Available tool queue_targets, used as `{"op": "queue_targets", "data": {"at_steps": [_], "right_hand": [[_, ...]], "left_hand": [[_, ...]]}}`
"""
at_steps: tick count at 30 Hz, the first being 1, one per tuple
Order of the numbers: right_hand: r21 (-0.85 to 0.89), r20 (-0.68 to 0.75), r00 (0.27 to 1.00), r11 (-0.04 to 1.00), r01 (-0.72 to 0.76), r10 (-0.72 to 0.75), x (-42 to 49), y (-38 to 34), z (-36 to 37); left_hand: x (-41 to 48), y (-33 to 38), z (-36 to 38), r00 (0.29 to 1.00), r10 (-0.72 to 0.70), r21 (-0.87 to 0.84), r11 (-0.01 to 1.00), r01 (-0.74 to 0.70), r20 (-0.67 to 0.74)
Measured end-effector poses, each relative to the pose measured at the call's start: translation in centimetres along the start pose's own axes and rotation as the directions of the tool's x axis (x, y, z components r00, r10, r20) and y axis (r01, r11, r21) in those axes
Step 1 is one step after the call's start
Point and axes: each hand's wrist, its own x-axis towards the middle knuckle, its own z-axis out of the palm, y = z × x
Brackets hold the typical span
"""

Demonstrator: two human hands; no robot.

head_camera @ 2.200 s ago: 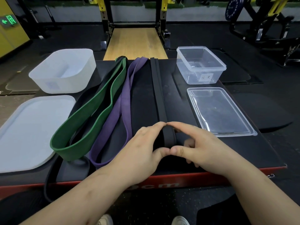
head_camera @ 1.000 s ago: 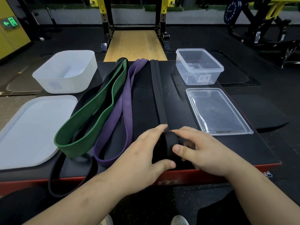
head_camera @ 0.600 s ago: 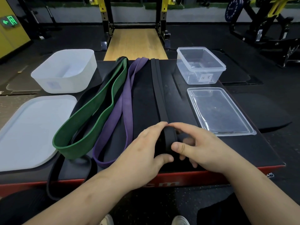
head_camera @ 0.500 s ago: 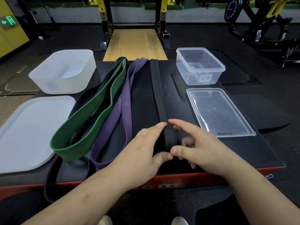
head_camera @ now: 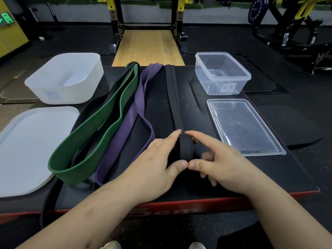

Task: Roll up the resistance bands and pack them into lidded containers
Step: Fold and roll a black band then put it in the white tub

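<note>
Hands: left (head_camera: 154, 162), right (head_camera: 219, 162) pinch matte black band (head_camera: 173, 97) | thick coil

Counts: 4 bands, 2 tubs, 2 lids, 2 hands, 2 shoes, 1 box top.

Bands, four: one green band (head_camera: 93, 139), one purple band (head_camera: 136, 112), one narrow black band (head_camera: 172, 97) part-rolled at the near end, one more black band (head_camera: 49, 200) under the green (mostly hidden, loop hangs off the front edge). Tubs, two: one white tub (head_camera: 66, 78), one clear tub (head_camera: 222, 74) with one paper label. Lids, two: one white lid (head_camera: 27, 146), one clear lid (head_camera: 244, 126). Hands, two: left hand (head_camera: 152, 162), right hand (head_camera: 221, 162). Shoes, two toes at the bottom edge (head_camera: 111, 245). One black padded box (head_camera: 197, 97) under it all.
</note>
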Motion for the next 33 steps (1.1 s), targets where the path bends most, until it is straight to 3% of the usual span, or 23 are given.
{"op": "queue_targets", "data": {"at_steps": [7,17,25,29,33], "right_hand": [[-0.006,0.007,1.000,1.000,0.027,-0.027,-0.1,0.1,0.0],[-0.069,0.074,0.993,0.993,0.095,-0.090,-3.3,0.0,-0.2],[-0.090,0.025,0.991,0.987,0.131,-0.129,-2.2,0.5,0.4],[0.053,0.021,0.994,0.993,0.104,-0.105,-2.4,0.3,0.2],[0.068,0.013,0.998,0.996,0.054,-0.055,-1.9,-0.3,-0.1]], "left_hand": [[0.1,-0.1,0.0,1.000,-0.005,-0.012,1.000,0.005,-0.014],[-3.9,0.9,1.3,0.995,0.092,0.006,0.996,-0.092,-0.024],[-3.7,0.7,1.2,0.993,0.091,-0.040,0.995,-0.094,-0.081],[-2.9,0.8,1.1,0.992,0.103,-0.004,0.995,-0.104,-0.072],[-2.5,0.7,1.0,0.996,0.066,-0.047,0.997,-0.068,-0.053]]}}
